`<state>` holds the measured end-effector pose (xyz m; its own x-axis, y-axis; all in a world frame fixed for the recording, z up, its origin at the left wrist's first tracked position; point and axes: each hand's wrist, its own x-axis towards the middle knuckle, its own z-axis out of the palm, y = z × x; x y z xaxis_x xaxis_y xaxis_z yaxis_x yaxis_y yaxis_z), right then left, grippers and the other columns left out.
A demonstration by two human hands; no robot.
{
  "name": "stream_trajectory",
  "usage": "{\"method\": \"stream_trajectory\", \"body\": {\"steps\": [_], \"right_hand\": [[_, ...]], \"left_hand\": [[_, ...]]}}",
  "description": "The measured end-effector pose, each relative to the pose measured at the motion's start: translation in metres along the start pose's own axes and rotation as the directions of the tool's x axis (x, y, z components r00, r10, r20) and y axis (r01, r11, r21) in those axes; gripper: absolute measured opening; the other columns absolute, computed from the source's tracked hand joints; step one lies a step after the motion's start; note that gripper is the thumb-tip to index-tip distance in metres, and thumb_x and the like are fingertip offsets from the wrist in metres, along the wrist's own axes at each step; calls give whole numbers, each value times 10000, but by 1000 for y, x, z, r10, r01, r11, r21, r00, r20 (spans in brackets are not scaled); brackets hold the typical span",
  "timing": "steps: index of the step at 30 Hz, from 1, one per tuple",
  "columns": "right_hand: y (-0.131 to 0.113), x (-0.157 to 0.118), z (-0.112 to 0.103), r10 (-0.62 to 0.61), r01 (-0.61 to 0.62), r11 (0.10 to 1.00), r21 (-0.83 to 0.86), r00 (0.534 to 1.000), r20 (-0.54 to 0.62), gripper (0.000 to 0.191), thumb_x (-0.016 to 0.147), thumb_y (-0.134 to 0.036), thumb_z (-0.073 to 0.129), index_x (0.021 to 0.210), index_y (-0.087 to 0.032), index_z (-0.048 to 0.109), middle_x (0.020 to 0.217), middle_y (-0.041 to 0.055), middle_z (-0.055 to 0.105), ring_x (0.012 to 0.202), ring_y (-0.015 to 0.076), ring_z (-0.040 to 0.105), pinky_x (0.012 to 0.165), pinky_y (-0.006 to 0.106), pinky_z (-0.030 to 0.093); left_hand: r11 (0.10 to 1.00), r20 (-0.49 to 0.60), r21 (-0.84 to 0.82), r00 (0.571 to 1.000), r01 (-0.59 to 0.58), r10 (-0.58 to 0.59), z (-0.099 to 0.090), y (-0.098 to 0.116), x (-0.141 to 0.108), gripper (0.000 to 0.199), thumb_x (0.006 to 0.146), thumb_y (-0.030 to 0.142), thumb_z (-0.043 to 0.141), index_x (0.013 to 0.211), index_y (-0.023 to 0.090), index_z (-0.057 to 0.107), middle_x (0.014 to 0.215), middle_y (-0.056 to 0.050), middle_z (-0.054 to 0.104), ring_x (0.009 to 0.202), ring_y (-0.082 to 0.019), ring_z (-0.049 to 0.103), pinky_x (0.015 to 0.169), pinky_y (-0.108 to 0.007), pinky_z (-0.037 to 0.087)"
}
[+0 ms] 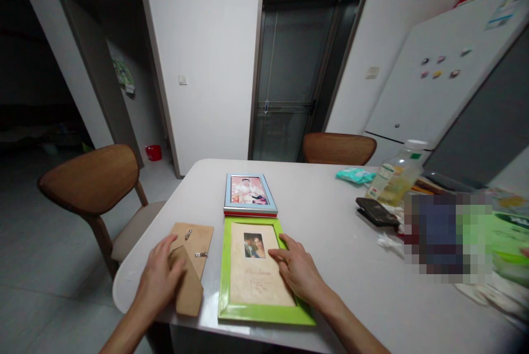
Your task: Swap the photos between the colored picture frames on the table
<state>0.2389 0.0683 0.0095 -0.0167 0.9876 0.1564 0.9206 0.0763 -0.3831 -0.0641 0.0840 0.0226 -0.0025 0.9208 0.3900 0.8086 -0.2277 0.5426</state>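
A green picture frame [225, 288] lies on the white table near its front edge, with a cream sheet [258, 285] and a small photo [254, 245] inside it. My right hand [298, 270] rests on the frame's right side, fingers apart, index fingertip beside the photo. To the left, a brown backing board [203, 238] with metal clips and a fold-out stand [189, 293] lies on the table. My left hand [159, 271] grips the stand and board at their left side. Beyond the green frame sits a light blue frame [229, 191] on top of a red-edged one.
A bottle [390, 180], a teal packet [355, 175], a black wallet-like object [377, 212] and a green package [512, 233] stand or lie on the table's right side. Wooden chairs [93, 180] are at the left and the far side [339, 148].
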Motion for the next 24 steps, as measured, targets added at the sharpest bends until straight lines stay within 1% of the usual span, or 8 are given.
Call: {"method": "stream_trajectory", "body": {"steps": [5, 8, 10, 12, 14, 17, 20, 24], "right_hand": [[3, 1, 2, 123, -120, 992, 44, 990, -66, 503, 695, -183, 419, 1193, -117, 407, 1096, 135, 505, 1003, 214, 466, 846, 313, 346], [6, 5, -2, 170, -162, 980, 117, 983, -63, 583, 626, -142, 445, 1204, -110, 370, 1011, 117, 555, 924, 208, 506, 827, 311, 358], [7, 5, -8, 236, -214, 936, 279, 971, -48, 614, 582, -125, 455, 1190, -111, 372, 927, 103, 583, 838, 203, 536, 780, 320, 385], [4, 2, -17, 311, -287, 764, 578, 949, 61, 645, 583, -138, 445, 1214, -117, 314, 797, 65, 603, 685, 177, 560, 673, 313, 427], [-4, -2, -27, 307, -319, 426, 847, 931, 196, 685, 609, -161, 426, 1258, -144, 209, 716, 21, 605, 559, 144, 551, 567, 283, 439], [-22, -10, -44, 247, -243, 22, 970, 941, 231, 745, 612, -160, 446, 1283, -201, 125, 730, -8, 616, 493, 107, 531, 505, 243, 432], [-39, -14, -57, 237, -182, -79, 980, 952, 195, 781, 580, -134, 500, 1274, -236, 155, 789, -10, 617, 494, 85, 526, 490, 216, 431], [-47, -14, -62, 208, -165, -62, 984, 962, 175, 748, 590, -148, 519, 1257, -252, 197, 893, 17, 593, 564, 91, 552, 492, 206, 437]], "left_hand": [[957, 291, -173, 916, -232, 275, 40, 75, -47, 476, 699, 223, 486, 1167, 175, 413, 1267, -86, 414, 1172, -227, 350, 974, -388, 307], [956, 446, -206, 850, -207, 280, 55, 95, -57, 494, 690, 240, 516, 1168, 146, 430, 1259, -115, 424, 1156, -238, 374, 970, -383, 316], [964, 466, -207, 849, -166, 247, 59, 100, -54, 475, 701, 262, 510, 1156, 144, 444, 1234, -118, 453, 1144, -246, 390, 966, -397, 316], [963, 450, -235, 864, -129, 226, 60, 105, -47, 469, 707, 283, 506, 1154, 154, 443, 1226, -108, 460, 1145, -249, 386, 965, -415, 309], [948, 423, -303, 877, -99, 227, 60, 114, -41, 501, 690, 294, 526, 1161, 156, 427, 1247, -105, 431, 1163, -253, 357, 974, -428, 287], [896, 380, -437, 888, -72, 257, 60, 137, -36, 619, 632, 302, 582, 1197, 156, 375, 1301, -108, 350, 1199, -264, 290, 992, -437, 249], [866, 306, -496, 921, -60, 239, 60, 159, -31, 673, 592, 293, 606, 1202, 155, 357, 1302, -114, 333, 1204, -282, 270, 992, -457, 229], [864, 251, -502, 950, -35, 184, 49, 170, -21, 558, 617, 202, 532, 1155, 153, 396, 1197, -106, 421, 1108, -257, 384, 928, -424, 317]]}}
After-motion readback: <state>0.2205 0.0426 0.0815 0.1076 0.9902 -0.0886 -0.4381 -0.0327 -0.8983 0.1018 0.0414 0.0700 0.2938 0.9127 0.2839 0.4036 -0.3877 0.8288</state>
